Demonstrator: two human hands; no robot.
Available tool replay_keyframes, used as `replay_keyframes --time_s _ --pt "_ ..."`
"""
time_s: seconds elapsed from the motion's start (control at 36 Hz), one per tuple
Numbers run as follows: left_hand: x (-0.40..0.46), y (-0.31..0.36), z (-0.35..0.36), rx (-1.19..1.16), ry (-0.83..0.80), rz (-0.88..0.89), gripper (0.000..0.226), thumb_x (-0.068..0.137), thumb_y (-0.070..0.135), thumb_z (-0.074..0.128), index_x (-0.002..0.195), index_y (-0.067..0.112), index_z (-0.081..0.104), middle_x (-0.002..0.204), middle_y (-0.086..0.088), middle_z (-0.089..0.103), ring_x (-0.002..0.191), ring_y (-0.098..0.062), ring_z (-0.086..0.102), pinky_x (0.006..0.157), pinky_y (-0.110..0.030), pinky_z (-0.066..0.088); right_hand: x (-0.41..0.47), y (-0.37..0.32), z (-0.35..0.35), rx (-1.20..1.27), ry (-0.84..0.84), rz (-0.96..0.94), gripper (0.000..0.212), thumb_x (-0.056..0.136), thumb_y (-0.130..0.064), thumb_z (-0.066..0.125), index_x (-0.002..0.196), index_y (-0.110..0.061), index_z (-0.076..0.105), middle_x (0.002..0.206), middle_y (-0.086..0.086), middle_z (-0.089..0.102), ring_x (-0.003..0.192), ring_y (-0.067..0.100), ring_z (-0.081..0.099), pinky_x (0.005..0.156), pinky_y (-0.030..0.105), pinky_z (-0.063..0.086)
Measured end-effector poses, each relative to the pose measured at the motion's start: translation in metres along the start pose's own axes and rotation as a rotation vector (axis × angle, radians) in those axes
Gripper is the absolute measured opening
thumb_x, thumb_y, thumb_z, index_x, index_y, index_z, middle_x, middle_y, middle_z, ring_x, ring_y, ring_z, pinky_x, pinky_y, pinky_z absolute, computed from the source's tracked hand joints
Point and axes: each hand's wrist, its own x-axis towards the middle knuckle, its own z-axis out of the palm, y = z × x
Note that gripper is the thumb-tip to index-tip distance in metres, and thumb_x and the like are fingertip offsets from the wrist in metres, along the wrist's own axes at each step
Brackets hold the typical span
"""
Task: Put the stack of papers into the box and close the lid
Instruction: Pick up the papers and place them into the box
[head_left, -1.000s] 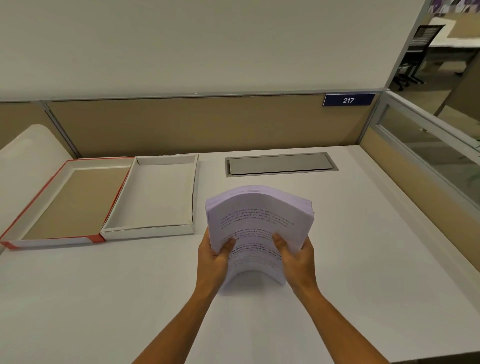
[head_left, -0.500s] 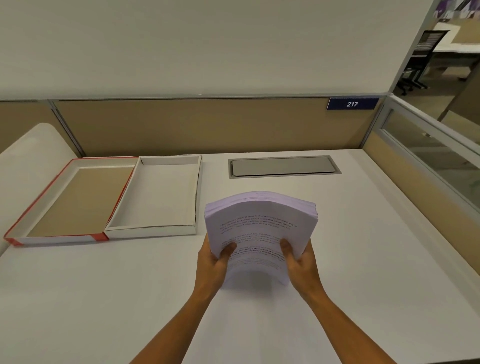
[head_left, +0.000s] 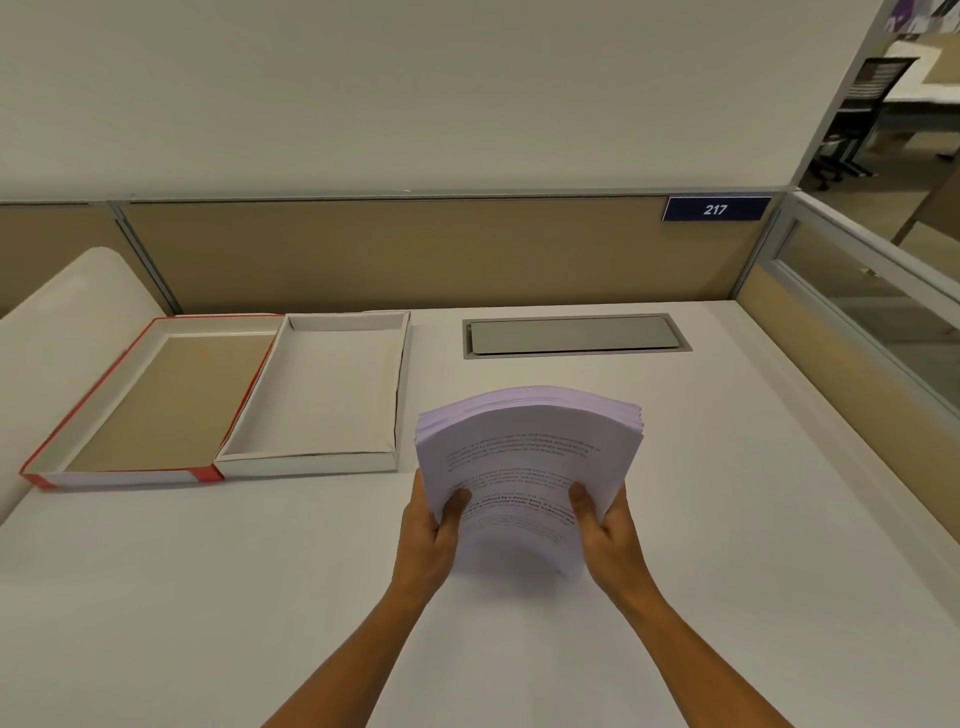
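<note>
A thick stack of printed white papers (head_left: 530, 447) is held above the desk, bowed upward in the middle. My left hand (head_left: 431, 530) grips its near left edge, thumb on the top sheet. My right hand (head_left: 605, 530) grips the near right edge the same way. To the left of the stack, the open white box (head_left: 311, 462) rests on the desk with nothing inside. Its lid (head_left: 124, 475), red-edged with a brown inside, lies upturned and touching the box's left side.
The white desk (head_left: 727, 519) has a grey cable hatch (head_left: 571, 335) at the back. Tan partition panels (head_left: 415, 254) close off the back and right, with a "217" sign (head_left: 716, 209). A rounded white surface (head_left: 62, 312) sits at the far left.
The stack and both hands have stayed almost in place, with the grip unchanged. The view has shifted slightly, so the box and lid sit a little higher and further right.
</note>
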Motion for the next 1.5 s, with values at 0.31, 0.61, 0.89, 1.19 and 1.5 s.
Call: replay_keyframes --time_s 0.31,0.61,0.89,1.19,1.5 --pt "-0.006 -0.010 -0.006 0.123 -0.049 -0.041 0.038 0.098 0.004 0.049 0.127 0.029 0.045 0.115 0.013 0.059 0.103 -0.009 0.061 0.078 -0.009 0.053 -0.004 0.004 -0.018 -0.141 -0.099 0.015 0.037 0.102 -0.015 0.047 0.121 -0.046 0.039 0.124 -0.016 0.056 0.108 -0.009 0.058 0.079 0.011 0.054" --pt "0.001 0.006 -0.009 0.210 0.042 -0.157 0.024 0.095 0.027 0.059 0.118 0.021 0.059 0.107 0.003 0.069 0.090 -0.014 0.070 0.065 -0.019 0.058 0.020 -0.009 -0.027 -0.204 -0.117 0.105 0.014 0.099 -0.025 0.057 0.113 -0.022 0.058 0.113 -0.005 0.069 0.101 0.014 0.069 0.085 0.037 0.061" --pt "-0.004 0.009 -0.015 0.247 0.138 -0.474 0.013 0.090 0.018 0.066 0.101 0.011 0.067 0.096 -0.004 0.073 0.075 -0.016 0.072 0.060 -0.024 0.055 0.028 -0.008 -0.013 -0.352 -0.271 0.346 0.027 0.100 -0.030 0.054 0.122 -0.016 0.058 0.117 0.001 0.069 0.099 0.019 0.070 0.090 0.043 0.058" --pt "0.044 0.019 -0.071 0.319 0.158 -0.445 0.006 0.083 0.018 0.074 0.082 0.013 0.071 0.081 -0.001 0.075 0.064 -0.017 0.073 0.057 -0.028 0.058 0.054 -0.035 0.046 -0.221 -0.242 0.472 0.015 0.099 -0.022 0.057 0.110 -0.016 0.065 0.101 0.001 0.075 0.088 0.019 0.073 0.069 0.037 0.060" --pt "0.162 0.032 -0.174 0.342 0.128 -0.373 0.014 0.082 0.022 0.077 0.080 0.012 0.067 0.081 -0.001 0.074 0.066 -0.018 0.073 0.061 -0.032 0.060 0.132 -0.087 0.167 -0.179 -0.157 0.465 0.009 0.098 -0.017 0.060 0.104 -0.012 0.064 0.093 0.001 0.072 0.080 0.018 0.070 0.057 0.032 0.054"
